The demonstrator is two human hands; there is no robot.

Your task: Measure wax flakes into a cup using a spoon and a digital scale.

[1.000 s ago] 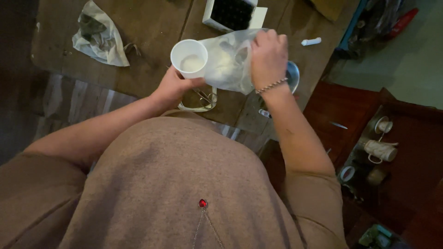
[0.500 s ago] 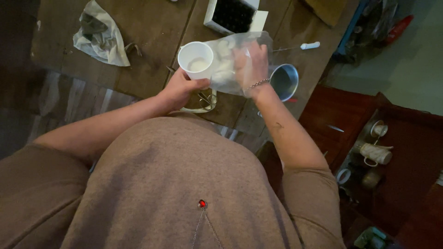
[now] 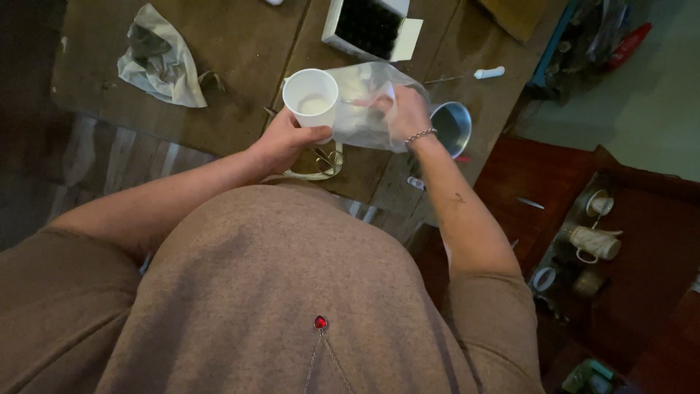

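My left hand grips a white paper cup with a pale substance in its bottom, held above the wooden table. My right hand, with a bead bracelet on the wrist, holds a clear plastic bag of whitish material right beside the cup's rim. The bag's mouth points toward the cup. A glass jar lid or ring lies on the table just under my left hand.
A crumpled plastic bag lies at the table's left. A white box with a dark tray stands at the back. A metal pot sits by the right edge, a white marker behind it. Mugs stand on a low red-brown surface right.
My right hand has shifted from the top of the bag to its right side, and the bag has tilted lower beside the cup. The cup stays in my left hand.
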